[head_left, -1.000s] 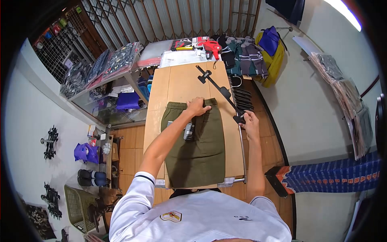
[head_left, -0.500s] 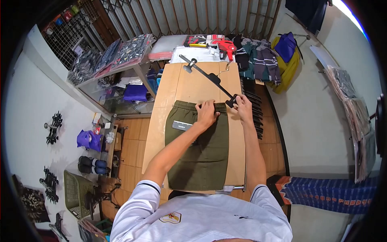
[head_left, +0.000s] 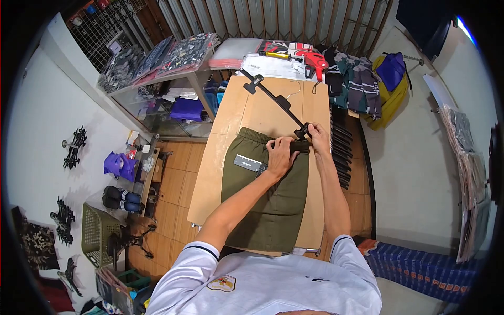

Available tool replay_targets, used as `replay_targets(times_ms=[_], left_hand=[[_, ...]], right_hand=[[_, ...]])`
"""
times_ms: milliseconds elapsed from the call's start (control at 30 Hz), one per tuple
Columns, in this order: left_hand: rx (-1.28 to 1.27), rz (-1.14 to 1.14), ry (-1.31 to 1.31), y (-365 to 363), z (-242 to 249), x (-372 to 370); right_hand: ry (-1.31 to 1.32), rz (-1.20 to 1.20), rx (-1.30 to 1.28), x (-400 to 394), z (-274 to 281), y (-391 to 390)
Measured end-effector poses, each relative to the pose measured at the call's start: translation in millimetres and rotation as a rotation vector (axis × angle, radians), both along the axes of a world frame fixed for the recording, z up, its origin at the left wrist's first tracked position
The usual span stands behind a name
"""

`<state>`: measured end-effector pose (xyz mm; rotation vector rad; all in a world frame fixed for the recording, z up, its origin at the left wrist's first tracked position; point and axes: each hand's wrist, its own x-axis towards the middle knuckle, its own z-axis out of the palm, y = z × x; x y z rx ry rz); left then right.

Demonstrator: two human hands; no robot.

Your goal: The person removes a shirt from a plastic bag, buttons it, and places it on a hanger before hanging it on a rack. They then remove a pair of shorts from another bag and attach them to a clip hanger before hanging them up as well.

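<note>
Both hands at the waistband of olive shorts, clip hanger meeting the right corner.

Right hand [head_left: 318,137] pinches closed on the near clip of the black clip hanger [head_left: 275,102]; left hand [head_left: 280,156] presses down beside it, fingers closed over the waistband of the olive shorts [head_left: 268,194]. Shorts lie flat on the table [head_left: 231,118], legs trailing back from the grip. Judged: light, limp woven cloth, best taken at the thicker elastic waistband; hanger a stiff, light plastic bar, slick. A label patch [head_left: 248,163] sits left of the grip; a red tool [head_left: 316,59] lies at the table's far end.
</note>
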<state>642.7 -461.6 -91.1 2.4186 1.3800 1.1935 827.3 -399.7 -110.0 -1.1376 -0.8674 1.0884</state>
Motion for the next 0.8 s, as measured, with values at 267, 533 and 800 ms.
replay_targets(times_ms=[267, 533, 800], left_hand=[[-0.020, 0.001, -0.006, 1, 0, -1], [-0.013, 0.021, 0.012, 0, 1, -2], [-0.028, -0.005, -0.055, 2, 0, -2]], right_hand=[[-0.029, 0.070, -0.015, 1, 0, -4], [-0.369, 0.145, -0.062, 12, 16, -12], [-0.723, 0.199, 0.059, 12, 14, -1]])
